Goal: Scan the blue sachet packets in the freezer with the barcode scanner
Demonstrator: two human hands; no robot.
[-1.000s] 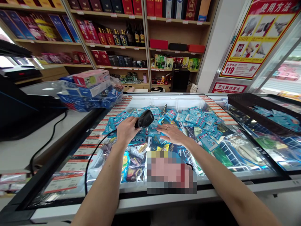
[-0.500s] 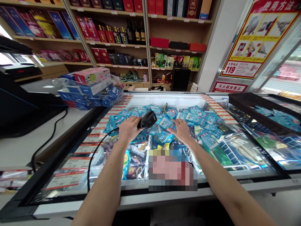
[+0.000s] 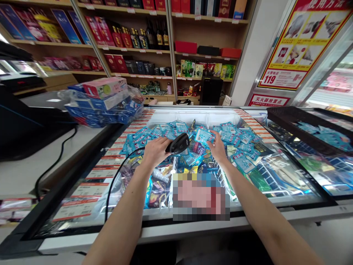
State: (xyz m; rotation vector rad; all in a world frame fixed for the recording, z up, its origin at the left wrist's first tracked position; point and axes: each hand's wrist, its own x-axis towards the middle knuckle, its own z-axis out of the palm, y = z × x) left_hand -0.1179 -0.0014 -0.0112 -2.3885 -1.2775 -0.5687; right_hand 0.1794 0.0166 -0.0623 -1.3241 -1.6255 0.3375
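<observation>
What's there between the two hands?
In the head view, a black scanner, gripped by the left hand, and a blue packet, pinched by the right hand.

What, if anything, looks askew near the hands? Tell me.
The blue packets lie strewn at mixed angles, overlapping in untidy piles on either side of the right hand, rather than stacked; nothing visibly spilled.

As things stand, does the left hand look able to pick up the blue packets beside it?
Probably not: the left hand is closed around the black scanner, which seems to leave no free grip, though the blue packets lie close by with no obstacle apparent between.
</observation>
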